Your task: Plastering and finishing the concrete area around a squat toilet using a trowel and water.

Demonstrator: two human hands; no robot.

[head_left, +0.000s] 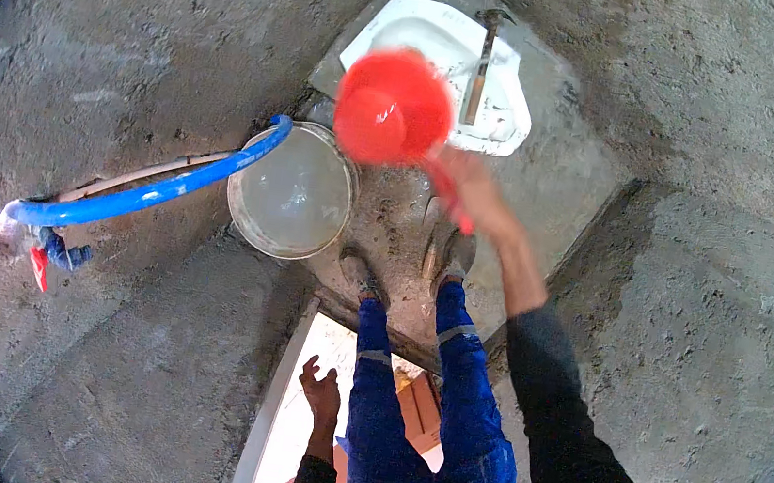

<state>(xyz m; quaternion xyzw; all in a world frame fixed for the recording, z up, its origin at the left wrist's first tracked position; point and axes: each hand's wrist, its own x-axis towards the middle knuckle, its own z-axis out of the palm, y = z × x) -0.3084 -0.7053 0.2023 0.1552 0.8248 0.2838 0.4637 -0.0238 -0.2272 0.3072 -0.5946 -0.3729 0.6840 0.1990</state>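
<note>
I see my right hand (pixel 472 186) closed around the handle of a round red plastic scoop (pixel 393 106), held above the grey bucket of water (pixel 293 192). Left hand (pixel 321 389) hangs open. I think I'm scooping water; next comes a steady pour

The person wears a black long-sleeved top (pixel 573 461), its right sleeve pushed up the forearm, bright blue work trousers (pixel 438 444) with a pale band below each knee, and dusty dark shoes (pixel 456 251). Both hands are bare.

Red plastic scoop (pixel 393 107) (blurred), seemingly tilted, above white squat pan (pixel 497 109)
</note>
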